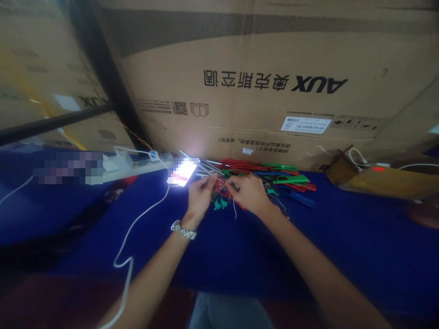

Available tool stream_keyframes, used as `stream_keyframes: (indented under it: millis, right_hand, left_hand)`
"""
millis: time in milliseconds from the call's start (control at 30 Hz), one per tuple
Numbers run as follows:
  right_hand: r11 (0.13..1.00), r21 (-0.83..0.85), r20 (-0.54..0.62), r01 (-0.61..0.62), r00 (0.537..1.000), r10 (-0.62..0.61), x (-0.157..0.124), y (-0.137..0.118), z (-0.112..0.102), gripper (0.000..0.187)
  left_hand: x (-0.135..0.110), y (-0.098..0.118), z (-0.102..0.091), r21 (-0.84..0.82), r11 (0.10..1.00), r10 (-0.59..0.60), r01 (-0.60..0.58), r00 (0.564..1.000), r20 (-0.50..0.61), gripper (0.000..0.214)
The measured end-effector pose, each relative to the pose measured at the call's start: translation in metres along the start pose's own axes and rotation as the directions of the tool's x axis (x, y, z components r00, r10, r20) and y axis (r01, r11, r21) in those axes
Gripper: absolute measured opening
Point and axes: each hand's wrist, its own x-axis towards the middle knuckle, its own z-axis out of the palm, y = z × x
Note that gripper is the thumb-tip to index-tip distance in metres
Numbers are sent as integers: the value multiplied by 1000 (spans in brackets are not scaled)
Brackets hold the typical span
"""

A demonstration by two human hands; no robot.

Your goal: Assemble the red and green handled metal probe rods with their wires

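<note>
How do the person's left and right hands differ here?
The left hand has a silver metal wristwatch at its wrist; the right hand has a bare wrist. The left hand sits next to the lit phone; the right hand sits nearer the heap of red, green and blue plastic strips. Both pinch a bundle of thin red and white wires above the blue cloth.

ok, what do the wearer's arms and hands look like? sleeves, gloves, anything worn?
Both arms are bare, with no sleeves in view and no gloves. Left hand: a silver metal link band on the wrist, likely a watch. Right hand: wrist bare. No rings or markings show, though the picture is blurred.
</note>
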Motion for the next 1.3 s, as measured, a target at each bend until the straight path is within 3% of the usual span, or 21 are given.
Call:
stream_keyframes:
  millis: [67, 133, 233, 467, 700, 933, 1100, 1200, 1300]
  right_hand:
    - [973, 229, 13, -41, 999, 39, 4, 5, 4, 22]
    - [860, 503, 80, -81, 996, 48, 9, 12, 7, 26]
    - [746, 661, 106, -80, 994, 13, 15, 22, 8, 31]
    - [837, 543, 58, 64, 992, -114, 3, 26, 7, 32]
    - [857, 501, 70, 125, 981, -184, -4, 23, 7, 27]
    - [977, 191, 39, 99, 993, -108, -10, 12, 3, 26]
    - [997, -31, 6, 74, 997, -73, -13, 3, 6, 30]
    - [999, 30, -6, 24, 1000, -23, -13, 2, 10, 27]
    - [975, 221, -55, -39, 997, 52, -13, 4, 10, 24]
  left_hand:
    - [0, 2, 0, -22, 1000, 3, -3, 1000, -2, 34]
    - [0, 4, 1, -71, 997, -17, 18, 1000, 7, 35]
    - [0, 8, 1, -138, 989, -46, 51, 998, 39, 38]
    - [1, 6, 1, -122, 992, -29, 35, 998, 55, 40]
    - [4, 3, -3, -95, 995, 3, 1, 999, 46, 37]
    - [5, -1, -5, -14, 998, 62, -61, 997, 48, 35]
    - [5, -3, -5, -11, 998, 61, -61, 997, 45, 34]
    - [3, -1, -3, -40, 998, 47, -46, 999, 28, 34]
    - [2, 2, -1, -94, 995, 31, -30, 999, 10, 35]
